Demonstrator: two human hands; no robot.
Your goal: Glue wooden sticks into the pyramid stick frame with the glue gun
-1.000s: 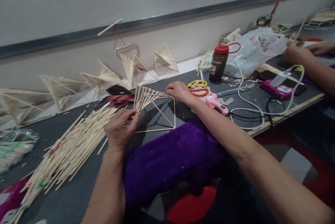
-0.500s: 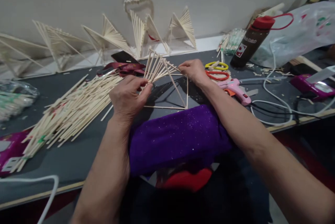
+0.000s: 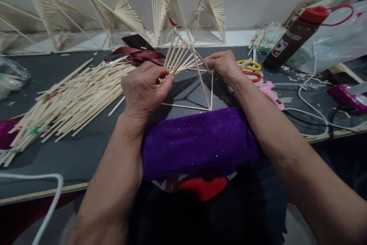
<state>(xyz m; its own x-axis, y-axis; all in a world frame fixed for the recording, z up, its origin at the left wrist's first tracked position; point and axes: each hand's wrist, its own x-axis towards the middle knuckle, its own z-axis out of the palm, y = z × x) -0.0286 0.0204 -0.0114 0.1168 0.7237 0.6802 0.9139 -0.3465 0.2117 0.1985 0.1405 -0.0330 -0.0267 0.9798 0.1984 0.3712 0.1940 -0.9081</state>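
A small model built of thin wooden sticks (image 3: 179, 59) stands on the table between my hands. Its sticks fan out above a base frame that lies flat. My left hand (image 3: 147, 88), on the fan's near left side, is closed, thumb and forefinger pinching the lower stick ends. My right hand (image 3: 225, 65) pinches a slanting stick near the frame's right corner; its fingertips partly cover the hold. A purple, glitter-flecked cloth (image 3: 197, 143) lies between my forearms, in front of the model.
Loose sticks (image 3: 83, 99) lie heaped at left. Finished stick models (image 3: 120, 15) line the wall. To the right are yellow- and red-handled scissors (image 3: 250, 65), a pink glue gun (image 3: 271, 94), a dark bottle (image 3: 295, 36) and a white cable (image 3: 315, 113). A maroon ribbon (image 3: 143, 55) lies behind.
The view has tilted downward, so the wall models and table sit higher in the picture. Both hands keep their pinches; the right fingertips and their stick are close to the frame's right corner.
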